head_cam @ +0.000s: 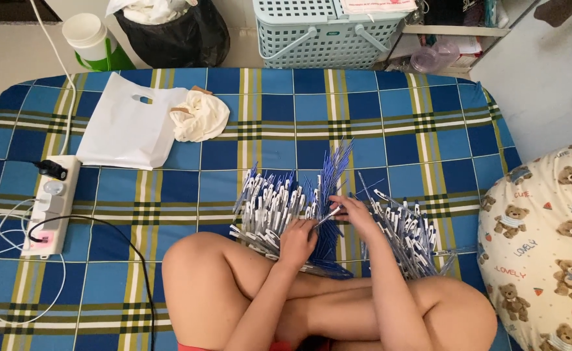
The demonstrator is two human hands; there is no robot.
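Blue, green and white plaid bedding (pixel 390 123) fills the head view, with crossed bare legs at six o'clock. Just above them, both hands meet at centre: the left hand (pixel 297 242) and right hand (pixel 353 212) each pinch one end of a slim white-and-blue plastic pen (pixel 328 216), fingers closed on it. A heap of white-capped pen parts (pixel 269 208) lies at nine o'clock of the hands, a fan of thin blue refills (pixel 333 170) at twelve, assembled blue pens (pixel 408 235) at three. Farther left lie a white plastic bag (pixel 126 133) and a white power strip (pixel 52 205).
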